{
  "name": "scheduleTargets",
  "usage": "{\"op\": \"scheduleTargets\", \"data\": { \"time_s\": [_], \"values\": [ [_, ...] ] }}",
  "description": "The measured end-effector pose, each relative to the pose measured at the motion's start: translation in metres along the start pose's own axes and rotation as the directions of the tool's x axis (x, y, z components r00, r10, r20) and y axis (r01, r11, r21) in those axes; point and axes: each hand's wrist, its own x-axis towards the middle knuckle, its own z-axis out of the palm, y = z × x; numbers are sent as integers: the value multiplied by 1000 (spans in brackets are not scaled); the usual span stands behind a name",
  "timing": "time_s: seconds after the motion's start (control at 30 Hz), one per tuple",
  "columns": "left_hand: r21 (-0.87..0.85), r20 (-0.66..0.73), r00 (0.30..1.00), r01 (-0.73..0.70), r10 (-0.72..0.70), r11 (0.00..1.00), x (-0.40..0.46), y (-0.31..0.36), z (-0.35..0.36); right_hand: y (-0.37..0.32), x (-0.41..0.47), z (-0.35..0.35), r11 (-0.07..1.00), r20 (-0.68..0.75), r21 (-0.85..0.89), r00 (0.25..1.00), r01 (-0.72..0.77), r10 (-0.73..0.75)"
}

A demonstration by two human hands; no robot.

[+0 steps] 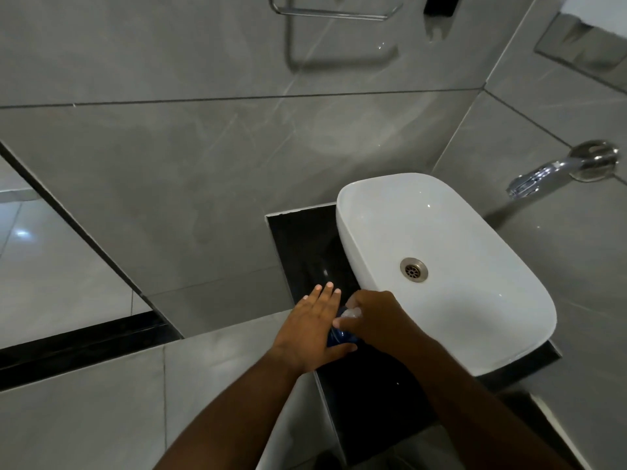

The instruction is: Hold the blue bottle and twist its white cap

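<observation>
Gripping a blue object (pixel 339 335), possibly a bottle, right hand (pixel 373 317) curled over its top on black counter (pixel 305 245) beside white basin (pixel 475 300); left hand (pixel 314 329) flat, fingers straight, against it.

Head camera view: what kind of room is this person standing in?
Most likely a bathroom or washroom. A white basin with a drain sits on a black counter, a chrome tap juts from the grey tiled wall, and a metal towel rail hangs above.
</observation>
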Motion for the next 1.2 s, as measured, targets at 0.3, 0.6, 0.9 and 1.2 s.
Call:
{"op": "scheduleTargets", "data": {
  "time_s": [0.3, 0.6, 0.9, 1.2],
  "values": [
    [34, 5, 994, -109, 109, 993, 11, -7, -6, 11, 5, -2, 997, -33, -80, 999, 7, -10],
    [43, 5, 993, -116, 116, 992, 9, -11, -5, 21, 7, -2, 991, 16, -108, 996, 85, -84],
    [38, 8, 996, -86, 85, 996, 7, -13, -1, 25, 13, 2, 994, 75, -35, 992, 108, -105],
    [27, 18, 995, -96, 96, 995, 6, -12, -3, 30, 5, 2, 988, 74, 148, 995, 51, -63]
  ]
}}
